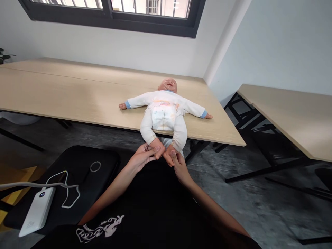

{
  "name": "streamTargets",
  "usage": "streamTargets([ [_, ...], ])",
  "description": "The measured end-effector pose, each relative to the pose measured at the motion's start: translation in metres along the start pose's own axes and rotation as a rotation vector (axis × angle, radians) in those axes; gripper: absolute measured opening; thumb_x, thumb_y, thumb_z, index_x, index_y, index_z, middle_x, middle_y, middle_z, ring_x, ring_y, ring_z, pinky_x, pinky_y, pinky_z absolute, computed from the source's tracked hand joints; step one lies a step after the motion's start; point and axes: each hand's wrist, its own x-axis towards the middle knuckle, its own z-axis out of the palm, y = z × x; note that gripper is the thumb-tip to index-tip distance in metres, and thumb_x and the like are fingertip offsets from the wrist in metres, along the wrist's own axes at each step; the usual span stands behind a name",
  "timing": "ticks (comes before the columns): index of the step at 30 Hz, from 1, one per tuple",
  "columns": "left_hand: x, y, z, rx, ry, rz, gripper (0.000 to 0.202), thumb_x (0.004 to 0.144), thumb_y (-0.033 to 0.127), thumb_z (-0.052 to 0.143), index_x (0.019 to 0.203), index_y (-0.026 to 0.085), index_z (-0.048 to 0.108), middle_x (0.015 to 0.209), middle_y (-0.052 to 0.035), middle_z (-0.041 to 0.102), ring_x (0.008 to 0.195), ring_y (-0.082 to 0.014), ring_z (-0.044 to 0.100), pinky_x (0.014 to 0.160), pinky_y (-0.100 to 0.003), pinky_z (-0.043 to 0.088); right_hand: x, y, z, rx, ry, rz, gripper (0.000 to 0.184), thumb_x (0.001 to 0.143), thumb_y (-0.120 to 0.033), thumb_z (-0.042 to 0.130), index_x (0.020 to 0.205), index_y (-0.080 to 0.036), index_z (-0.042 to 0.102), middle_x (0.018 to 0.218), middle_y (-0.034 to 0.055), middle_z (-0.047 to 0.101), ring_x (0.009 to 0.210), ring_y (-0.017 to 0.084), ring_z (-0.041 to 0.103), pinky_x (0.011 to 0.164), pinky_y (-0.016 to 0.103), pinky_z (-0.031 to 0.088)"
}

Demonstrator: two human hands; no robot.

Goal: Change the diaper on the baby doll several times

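Observation:
A baby doll [162, 95] lies on its back on the wooden table [103, 90], arms spread wide and head toward the wall. It wears a white top with blue cuffs, white leggings and a diaper [164, 118] around its hips. Its legs hang over the table's front edge, and the bare feet meet close to my body. My left hand [142, 156] is closed on the doll's foot at the left. My right hand [180, 164] grips the other foot, thumb on top. Below the table edge, something white shows partly between the legs.
On a black chair seat [103, 155] at the left lie a white power bank [38, 209] with a cable and a bracelet [95, 166]. A second table [290, 114] with black legs stands at the right. Behind are the wall and a barred window [153, 7].

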Motion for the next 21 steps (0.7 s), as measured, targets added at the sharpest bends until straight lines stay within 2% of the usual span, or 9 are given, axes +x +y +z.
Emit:
streamTargets([
  [8, 0.003, 0.006, -0.007, 0.051, 0.006, -0.05, 0.054, 0.053, 0.032, 0.1, 0.09, 0.013, 0.066, 0.084, -0.0025, 0.071, 0.078, -0.014, 0.067, 0.074, -0.026, 0.059, 0.004, 0.004, -0.007, 0.044, -0.06, 0.003, 0.066, 0.078, -0.081, 0.062, 0.092, -0.017, 0.062, 0.095, 0.0061, 0.067, 0.096, 0.022, 0.06, 0.092, 0.034, 0.044],
  [11, 0.002, 0.012, -0.019, 0.165, -0.06, -0.091, 0.056, 0.054, 0.031, 0.1, 0.097, 0.011, 0.068, 0.089, -0.0055, 0.073, 0.08, -0.0161, 0.069, 0.071, -0.025, 0.058, 0.006, 0.005, -0.01, 0.054, -0.077, -0.01, 0.063, 0.078, -0.079, 0.065, 0.091, -0.017, 0.064, 0.094, 0.0055, 0.067, 0.096, 0.021, 0.06, 0.092, 0.034, 0.044],
  [13, 0.002, 0.014, -0.025, 0.203, -0.144, -0.105, 0.057, 0.055, 0.03, 0.099, 0.099, 0.01, 0.07, 0.091, -0.0078, 0.074, 0.08, -0.0174, 0.07, 0.069, -0.024, 0.057, 0.007, 0.003, -0.01, 0.111, -0.099, 0.036, 0.06, 0.075, -0.075, 0.072, 0.092, -0.017, 0.066, 0.094, 0.0053, 0.068, 0.093, 0.021, 0.06, 0.09, 0.033, 0.046],
  [16, 0.004, 0.011, -0.029, 0.122, -0.236, -0.097, 0.057, 0.058, 0.033, 0.098, 0.102, 0.01, 0.071, 0.099, -0.011, 0.076, 0.086, -0.02, 0.072, 0.072, -0.024, 0.058, 0.007, -0.004, -0.01, 0.285, -0.176, 0.166, 0.055, 0.067, -0.062, 0.085, 0.095, -0.018, 0.068, 0.093, 0.005, 0.068, 0.086, 0.018, 0.061, 0.083, 0.029, 0.05],
  [19, 0.007, 0.008, -0.029, -0.023, -0.208, -0.053, 0.059, 0.061, 0.039, 0.097, 0.106, 0.012, 0.07, 0.104, -0.0104, 0.076, 0.094, -0.0231, 0.073, 0.08, -0.028, 0.06, 0.012, -0.012, -0.015, 0.469, -0.245, 0.253, 0.05, 0.065, -0.054, 0.088, 0.096, -0.019, 0.07, 0.097, 0.0055, 0.068, 0.086, 0.016, 0.064, 0.082, 0.027, 0.054],
  [21, 0.009, 0.009, -0.032, -0.068, -0.184, -0.016, 0.056, 0.064, 0.043, 0.095, 0.102, 0.012, 0.069, 0.098, -0.0088, 0.075, 0.09, -0.0231, 0.074, 0.08, -0.03, 0.061, 0.018, -0.017, -0.022, 0.52, -0.255, 0.269, 0.05, 0.064, -0.051, 0.09, 0.097, -0.02, 0.069, 0.097, 0.0049, 0.068, 0.084, 0.016, 0.066, 0.079, 0.025, 0.055],
])
